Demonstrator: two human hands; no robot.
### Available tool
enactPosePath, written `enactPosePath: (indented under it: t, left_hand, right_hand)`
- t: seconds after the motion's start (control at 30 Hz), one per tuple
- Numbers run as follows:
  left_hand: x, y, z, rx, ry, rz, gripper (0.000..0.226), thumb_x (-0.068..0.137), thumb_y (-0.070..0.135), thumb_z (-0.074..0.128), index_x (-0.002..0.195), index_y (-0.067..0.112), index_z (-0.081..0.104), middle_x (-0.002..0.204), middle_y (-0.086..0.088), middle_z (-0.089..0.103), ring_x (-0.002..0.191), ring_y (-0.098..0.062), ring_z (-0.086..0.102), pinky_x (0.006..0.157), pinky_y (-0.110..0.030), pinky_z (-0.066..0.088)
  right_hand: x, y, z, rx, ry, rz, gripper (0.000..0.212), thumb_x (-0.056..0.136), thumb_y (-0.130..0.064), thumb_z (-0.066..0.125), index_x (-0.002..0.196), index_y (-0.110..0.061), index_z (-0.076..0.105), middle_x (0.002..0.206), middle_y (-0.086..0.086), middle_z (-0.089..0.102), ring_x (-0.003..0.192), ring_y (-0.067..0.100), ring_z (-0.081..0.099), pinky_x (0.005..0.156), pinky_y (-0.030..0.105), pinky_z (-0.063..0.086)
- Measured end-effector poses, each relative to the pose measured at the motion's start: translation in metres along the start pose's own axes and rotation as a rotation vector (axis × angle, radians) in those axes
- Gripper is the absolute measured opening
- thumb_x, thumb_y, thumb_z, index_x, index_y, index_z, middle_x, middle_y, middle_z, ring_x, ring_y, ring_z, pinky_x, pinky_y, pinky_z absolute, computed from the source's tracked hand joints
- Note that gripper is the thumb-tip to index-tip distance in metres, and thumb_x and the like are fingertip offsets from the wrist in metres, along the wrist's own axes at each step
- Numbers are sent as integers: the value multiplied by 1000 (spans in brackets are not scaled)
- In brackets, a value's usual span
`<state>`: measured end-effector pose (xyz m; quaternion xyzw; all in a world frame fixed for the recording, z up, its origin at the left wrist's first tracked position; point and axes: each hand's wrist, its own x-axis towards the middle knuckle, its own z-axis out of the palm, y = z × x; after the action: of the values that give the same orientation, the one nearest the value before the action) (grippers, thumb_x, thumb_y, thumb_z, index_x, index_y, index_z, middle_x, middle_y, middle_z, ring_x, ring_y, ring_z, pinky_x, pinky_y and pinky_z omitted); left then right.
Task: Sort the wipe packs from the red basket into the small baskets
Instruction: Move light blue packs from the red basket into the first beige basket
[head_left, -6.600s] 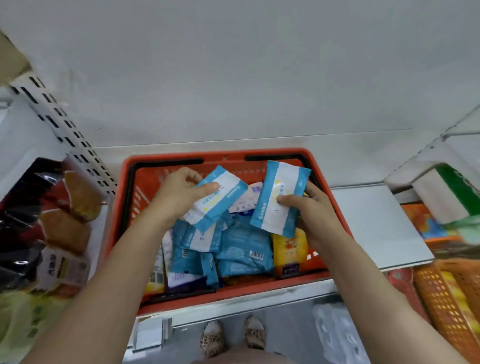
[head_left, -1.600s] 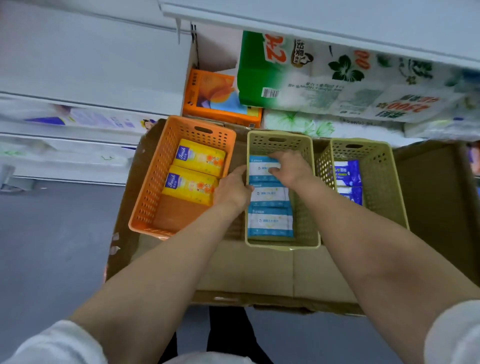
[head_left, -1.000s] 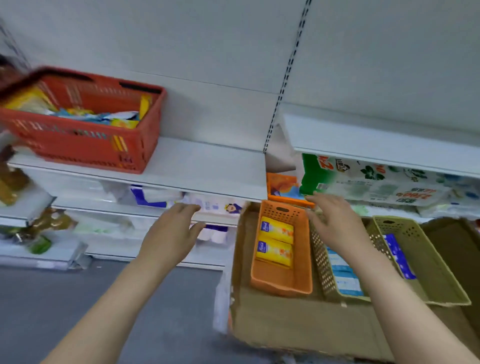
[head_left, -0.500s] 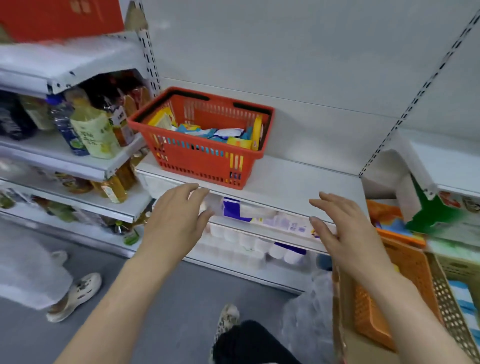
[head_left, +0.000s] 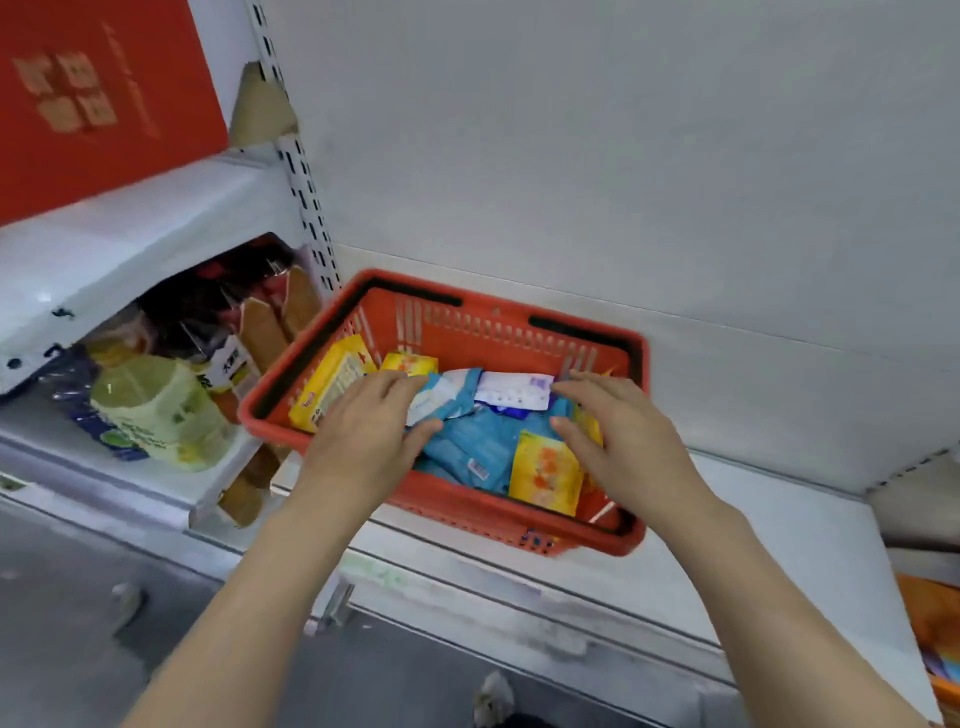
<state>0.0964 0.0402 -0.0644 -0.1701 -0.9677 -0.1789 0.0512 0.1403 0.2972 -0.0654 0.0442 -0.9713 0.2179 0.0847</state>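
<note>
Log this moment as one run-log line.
phase: reaching for packs | left hand: open over red basket | right hand: open over basket | held: nothing | packs: in basket

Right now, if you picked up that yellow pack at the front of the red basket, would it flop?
Probably a little: the yellow pack looks like a soft, flat pouch. Likely light, and its glossy wrap may be slippery.

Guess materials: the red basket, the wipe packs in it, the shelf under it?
Red basket: moulded plastic, matte, judging by its slotted walls and black handles.
Wipe packs, for instance the blue one: thin flexible film, likely plastic, slightly glossy; it creases and carries a printed barcode.
Shelf: probably painted sheet metal, smooth white, with perforated uprights beside it.
</note>
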Motion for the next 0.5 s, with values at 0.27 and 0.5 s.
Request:
enactPosePath:
  t: [0.27,0.5]
  left_hand:
    - [73,-50,41,-56,-223,-9,59,90,50,59,142,25,45,138,1,50,130,-20,41,103,-33,35]
    - [119,-79,52,-46,-496,-23,72,88,60,58,148,25,36,149,-4,44,133,-26,44,102,-39,41]
  right_hand:
    - [85,4,71,-77,-335,142,47,94,-41,59,136,-22,54,139,2,56,129,21,48,104,35,41]
    - [144,3,106,-43,-462,294,48,96,-44,56,135,-15,57,138,7,58,126,28,52,99,36,45]
